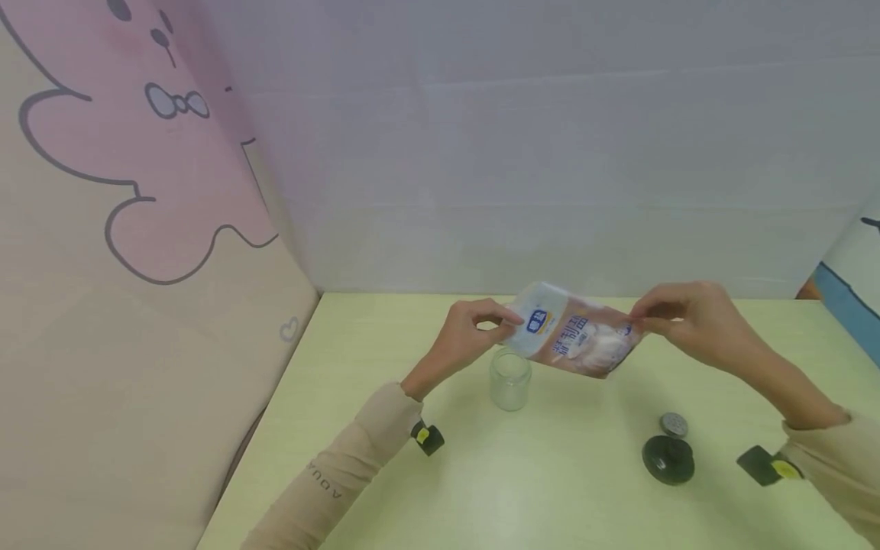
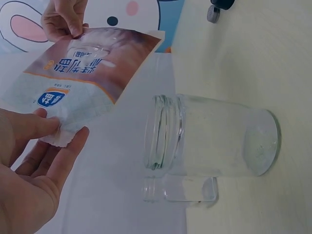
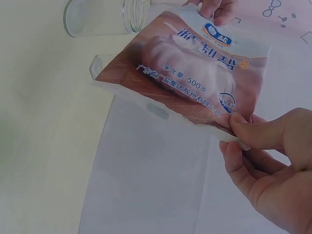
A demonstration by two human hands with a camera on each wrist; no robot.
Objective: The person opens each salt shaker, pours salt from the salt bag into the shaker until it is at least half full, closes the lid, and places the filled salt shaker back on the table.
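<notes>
Both hands hold a bag of salt up above the table, stretched between them and tilted down to the right. My left hand pinches one end of it between thumb and fingers, at the pale crimped edge seen in the left wrist view. At the opposite end, a corner of the bag is pinched by my right hand. A clear glass jar stands upright and lidless below the bag, near the left hand. Beyond it is a smaller glass jar, mostly hidden behind the bag in the right wrist view.
On the right of the pale table lie a round black lid and a small silvery cap just behind it. Cloth-like walls rise at the back and the left, where a pink cartoon figure is printed.
</notes>
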